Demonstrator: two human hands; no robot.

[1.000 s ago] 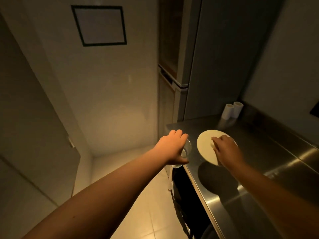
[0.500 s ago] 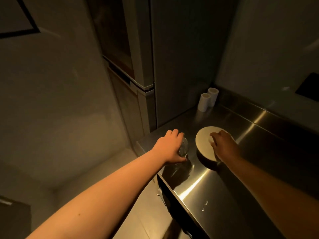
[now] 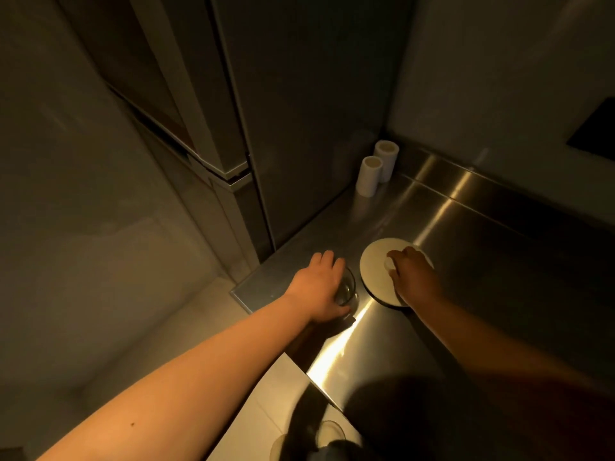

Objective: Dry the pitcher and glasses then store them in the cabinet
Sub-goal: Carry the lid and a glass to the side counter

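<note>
The glass (image 3: 346, 289) is a short clear tumbler, so transparent in this dim light that I mostly see its rim and a faint glint at the base. It stands upright on the counter (image 3: 466, 247) near the counter's left end, close to the front edge. My left hand (image 3: 319, 287) is wrapped around it from the left side, fingers curled over the far wall and thumb at the near base. My right hand (image 3: 412, 277) rests on a round pale plate-like disc (image 3: 376, 271), fingertips pinched on a small pale knob or bit at its middle; I cannot tell how firmly it grips. The disc lies just beside the glass, to its right, apart from it.

I count one glass, one disc and two white cylinders (image 3: 369, 176) standing side by side, touching, in the back left corner of the counter.

The counter is brushed steel, streaked with a bright reflection by its front edge. A tall grey cabinet (image 3: 299, 111) rises at its left end; pale floor tiles (image 3: 259, 417) show below.
</note>
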